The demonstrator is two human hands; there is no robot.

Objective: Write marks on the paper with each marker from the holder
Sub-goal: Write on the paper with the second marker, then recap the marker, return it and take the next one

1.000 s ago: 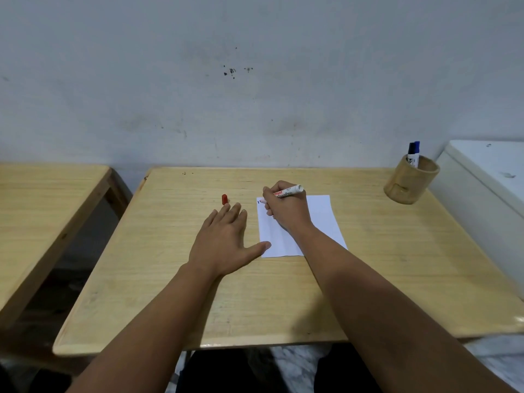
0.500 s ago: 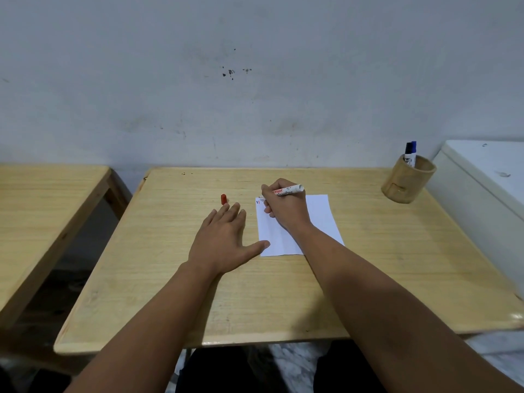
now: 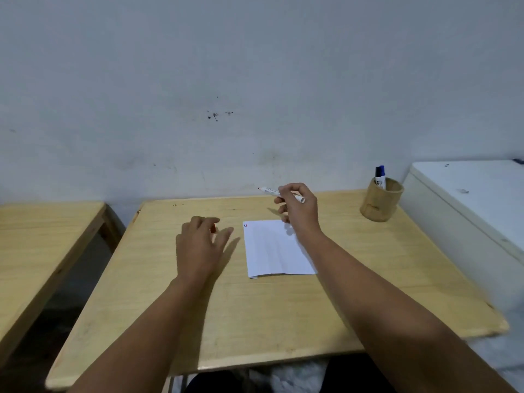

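A white paper lies on the wooden table, with small blue and red marks in its far left corner. My right hand is raised above the paper's far edge and holds an uncapped red marker, tip pointing left. My left hand is left of the paper, its fingers curled over the red cap; whether it grips the cap is unclear. At the far right of the table, a bamboo holder contains a black and a blue marker.
A white chest-like appliance stands right against the table's right side. A second wooden table stands to the left across a gap. The wall runs along the table's far edge.
My right hand lifted the red marker off the paper and moved it up and away. My left hand slid forward from flat on the table and curled over the red cap.
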